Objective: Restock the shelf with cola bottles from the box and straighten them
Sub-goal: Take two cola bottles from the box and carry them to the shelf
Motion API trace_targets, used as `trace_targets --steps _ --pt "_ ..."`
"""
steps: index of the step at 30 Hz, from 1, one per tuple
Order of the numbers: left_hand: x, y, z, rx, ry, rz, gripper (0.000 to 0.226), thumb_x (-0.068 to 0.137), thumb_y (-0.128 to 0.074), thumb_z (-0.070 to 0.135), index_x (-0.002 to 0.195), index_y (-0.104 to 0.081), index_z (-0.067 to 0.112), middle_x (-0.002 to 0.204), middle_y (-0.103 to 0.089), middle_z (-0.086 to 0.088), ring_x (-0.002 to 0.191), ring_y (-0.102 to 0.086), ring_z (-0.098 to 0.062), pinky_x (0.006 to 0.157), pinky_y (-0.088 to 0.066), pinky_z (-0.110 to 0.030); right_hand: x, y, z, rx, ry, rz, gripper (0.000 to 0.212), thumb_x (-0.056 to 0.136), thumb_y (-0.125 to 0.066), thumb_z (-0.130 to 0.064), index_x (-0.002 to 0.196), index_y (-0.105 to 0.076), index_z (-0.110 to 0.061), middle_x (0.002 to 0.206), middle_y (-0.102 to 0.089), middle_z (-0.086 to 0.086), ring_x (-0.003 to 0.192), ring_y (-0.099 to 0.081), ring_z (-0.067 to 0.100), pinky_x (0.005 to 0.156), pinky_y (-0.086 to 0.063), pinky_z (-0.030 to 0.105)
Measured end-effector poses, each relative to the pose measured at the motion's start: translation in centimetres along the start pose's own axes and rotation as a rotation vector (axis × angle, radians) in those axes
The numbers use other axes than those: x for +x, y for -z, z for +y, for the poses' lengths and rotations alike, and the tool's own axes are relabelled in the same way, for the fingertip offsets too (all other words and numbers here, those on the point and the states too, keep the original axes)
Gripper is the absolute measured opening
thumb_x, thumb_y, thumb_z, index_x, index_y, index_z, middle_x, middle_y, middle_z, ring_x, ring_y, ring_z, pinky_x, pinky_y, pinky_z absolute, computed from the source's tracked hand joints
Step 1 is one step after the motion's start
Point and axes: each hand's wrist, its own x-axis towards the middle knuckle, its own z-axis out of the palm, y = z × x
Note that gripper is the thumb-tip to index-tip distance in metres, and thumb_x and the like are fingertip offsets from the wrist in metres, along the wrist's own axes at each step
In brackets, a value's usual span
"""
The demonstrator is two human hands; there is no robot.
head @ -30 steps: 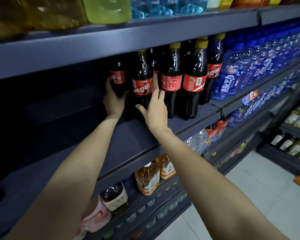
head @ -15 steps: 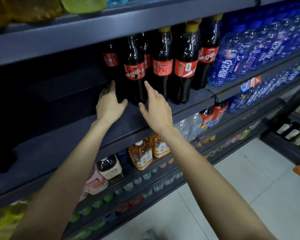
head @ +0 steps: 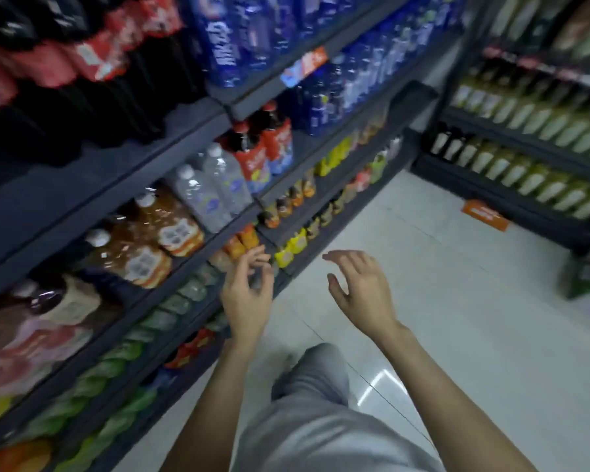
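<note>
A shop aisle: long dark shelves [head: 191, 131] packed with rows of bottled drinks [head: 215, 189], a price tag [head: 304, 66] and tiled floor [head: 457, 301].

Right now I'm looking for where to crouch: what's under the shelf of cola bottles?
Under the cola bottles shelf sit amber drink bottles and clear water bottles. Lower shelves hold green bottles, blurred. Anything behind those front rows is hidden.

cola bottles [head: 82, 80] on upper shelf [head: 133, 168], hands below
</note>
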Motion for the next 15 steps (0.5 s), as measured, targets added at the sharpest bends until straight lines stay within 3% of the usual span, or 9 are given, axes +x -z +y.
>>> trace_targets --steps 3,5,8,11,15 --pt "-2.6 -7.5 -0.6 0.049 0.178 -0.415 0.019 0.085 -0.062 0.015 0.103 -0.065 0.019 0.101 -0.068 0.005 0.095 -0.064 -0.016 0.084 -0.051 -0.031 -6.0 2.6 6.8 0.079 -0.300 -0.141 0.036 0.088 -0.058 -0.015 0.124 -0.058 -0.013 0.120 -0.062 0.003 0.108 -0.058 0.026 0.092 -0.045 0.032" --pt "-4.0 -13.0 -0.1 0.124 0.199 -0.662 0.023 0.084 -0.062 0.009 0.105 -0.066 0.018 0.104 -0.069 0.004 0.101 -0.063 -0.019 0.090 -0.049 -0.034 -9.6 4.9 11.6 0.101 -0.533 -0.166 0.041 0.090 -0.059 -0.014 0.131 -0.053 -0.013 0.128 -0.058 0.004 0.114 -0.054 0.025 0.093 -0.040 0.028" --pt "-5.1 -20.7 1.0 0.211 0.227 -0.918 0.028 0.085 -0.062 0.006 0.112 -0.066 0.012 0.110 -0.069 -0.003 0.106 -0.062 -0.019 0.091 -0.045 -0.024 -14.3 8.2 18.6 0.161 -0.856 -0.148 0.044 0.090 -0.058 -0.014 0.133 -0.050 -0.013 0.131 -0.057 0.007 0.117 -0.053 0.024 0.092 -0.040 0.028" --pt "-5.6 -29.5 3.1 0.248 0.330 -1.128 0.031 0.088 -0.059 0.008 0.119 -0.062 0.010 0.118 -0.066 -0.007 0.109 -0.060 -0.019 0.092 -0.042 -0.021 -17.9 12.3 25.6 0.238 -1.125 -0.036 0.044 0.088 -0.060 -0.011 0.131 -0.051 -0.013 0.124 -0.061 0.009 0.113 -0.056 0.026 0.093 -0.043 0.032" --pt "-6.8 -41.9 8.0 0.242 0.334 -1.232 0.031 0.089 -0.059 0.007 0.120 -0.061 0.008 0.118 -0.065 -0.008 0.109 -0.060 -0.021 0.095 -0.044 -0.028 -21.9 19.2 34.8 0.246 -1.329 0.055 0.041 0.089 -0.059 -0.014 0.130 -0.051 -0.014 0.118 -0.063 0.009 0.106 -0.059 0.025 0.090 -0.044 0.031"
